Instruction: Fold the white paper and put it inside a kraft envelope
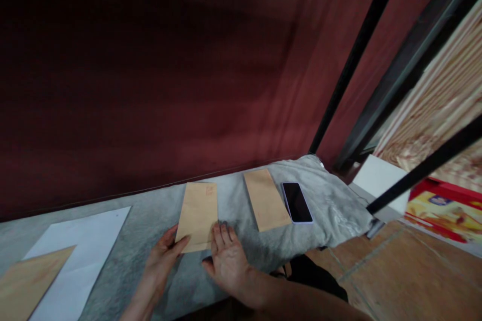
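A tan paper envelope (199, 210) with small red print near its top right corner lies on the grey cloth in front of me. My left hand (165, 250) pinches its lower left corner, thumb on top and fingers partly hidden beneath. Flat against the lower right edge rests my right hand (228, 258), fingers stretched out and the back of the hand upward. Further right is a second tan envelope (266, 200), and beside it a dark-screened phone (297, 202) with a pale purple rim. Neither hand touches these two.
Grey cloth (143, 241) covers the narrow surface. At left, another tan envelope (33, 281) overlaps white paper sheets (94, 230). A dark red wall (188, 110) stands behind. Black frame bars (350, 75) rise at right, near a white box (380, 180) and a red-and-yellow carton (444, 210).
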Tool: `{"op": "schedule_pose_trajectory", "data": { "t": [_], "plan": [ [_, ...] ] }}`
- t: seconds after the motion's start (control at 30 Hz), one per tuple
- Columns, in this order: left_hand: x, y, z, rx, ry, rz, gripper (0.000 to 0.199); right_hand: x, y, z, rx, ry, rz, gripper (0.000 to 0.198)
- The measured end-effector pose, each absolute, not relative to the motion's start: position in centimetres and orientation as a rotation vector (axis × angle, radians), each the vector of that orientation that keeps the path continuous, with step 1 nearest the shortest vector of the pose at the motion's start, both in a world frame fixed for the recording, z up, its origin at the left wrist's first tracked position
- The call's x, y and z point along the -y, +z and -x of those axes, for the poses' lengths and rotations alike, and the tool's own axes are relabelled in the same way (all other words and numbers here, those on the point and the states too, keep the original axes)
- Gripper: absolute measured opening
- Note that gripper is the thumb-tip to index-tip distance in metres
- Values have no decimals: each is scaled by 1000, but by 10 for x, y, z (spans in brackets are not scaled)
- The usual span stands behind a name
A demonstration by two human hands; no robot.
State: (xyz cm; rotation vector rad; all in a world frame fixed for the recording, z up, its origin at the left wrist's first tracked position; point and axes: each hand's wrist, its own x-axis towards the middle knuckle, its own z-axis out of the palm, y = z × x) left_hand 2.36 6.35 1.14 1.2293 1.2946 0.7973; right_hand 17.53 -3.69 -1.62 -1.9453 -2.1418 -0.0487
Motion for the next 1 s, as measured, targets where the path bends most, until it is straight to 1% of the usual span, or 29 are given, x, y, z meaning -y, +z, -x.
{"op": "schedule_pose_trajectory", "data": {
  "t": [0.07,0.1,0.23,0.33,0.43,0.5,0.57,0.63,0.7,0.8,0.87,0.93,1.0],
  "plan": [
    [-58,19,-32,-1225,791,-1211,63,33,-11,-178,2134,-78,1908,73],
    [-55,22,-36,-1205,793,-1213,63,31,-7,-179,2129,-86,1903,69],
    [-48,25,-50,-1052,804,-1110,69,21,18,-188,2071,-107,1985,45],
    [-47,24,-56,-890,734,-1001,70,16,37,-202,1953,-71,2057,40],
    [-44,21,-59,-895,654,-964,67,15,45,-212,1916,-74,2065,40],
    [-42,18,-61,-884,588,-936,64,16,43,-212,2002,-125,2054,44],
    [-40,15,-62,-873,555,-869,65,18,37,-207,2114,-148,2028,47],
    [-41,12,-62,-888,614,-786,68,21,29,-201,2193,-135,1996,47],
    [-44,9,-58,-932,752,-774,67,24,22,-196,2236,-125,1969,46],
    [-51,6,-50,-1166,932,-1029,71,30,14,-195,2286,-141,1945,46],
    [-51,6,-44,-1318,964,-1404,70,33,10,-195,2323,-148,1942,45],
    [-47,7,-40,-1313,896,-1864,59,36,7,-194,2353,-159,1940,45],
    [-38,9,-39,-1158,715,-2250,52,39,4,-193,2382,-169,1941,44]
  ]
}}
